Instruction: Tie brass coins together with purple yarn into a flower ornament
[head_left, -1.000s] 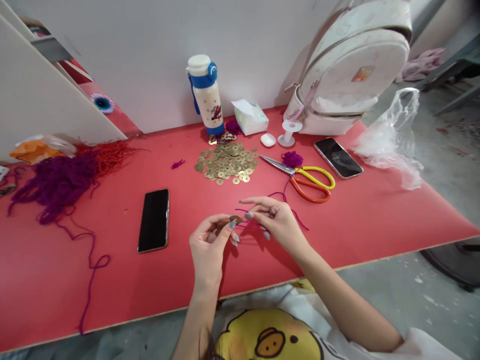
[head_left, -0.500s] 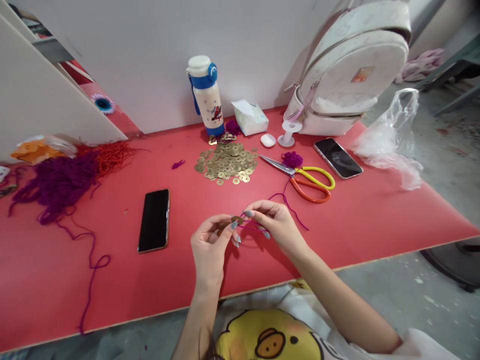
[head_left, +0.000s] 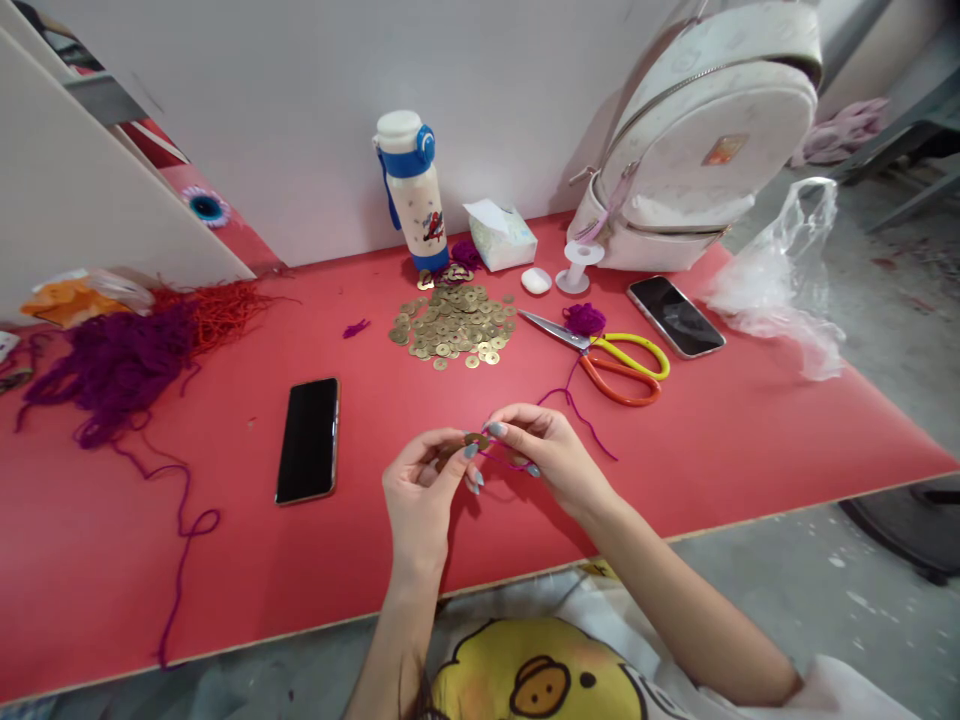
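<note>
Between the thumb and fingers of my left hand (head_left: 427, 480) is a brass coin (head_left: 475, 440) with a hole in its middle. My right hand (head_left: 551, 450) pinches a purple cord (head_left: 507, 461) close to the coin's right edge. Whether the cord passes through the hole is too small to tell. The cord runs under my right hand, and a loose length comes out beyond it toward a small purple bundle (head_left: 584, 319). Scissors (head_left: 619, 362) with one yellow and one orange handle lie near that bundle. Ahead of my hands spreads a pile of similar coins (head_left: 457, 320).
On the red table (head_left: 225, 580) lie a black phone (head_left: 308, 440) at left and another phone (head_left: 676, 316) at right. Purple yarn (head_left: 120, 360) is heaped far left. A bottle (head_left: 412, 190), tissue pack (head_left: 501, 238), white spool (head_left: 579, 268), backpack (head_left: 697, 150) and plastic bag (head_left: 780, 290) stand behind.
My right hand has shifted very slightly left, closer to the coin. The cord between the hands looks shorter. My left hand keeps its pinch on the coin.
</note>
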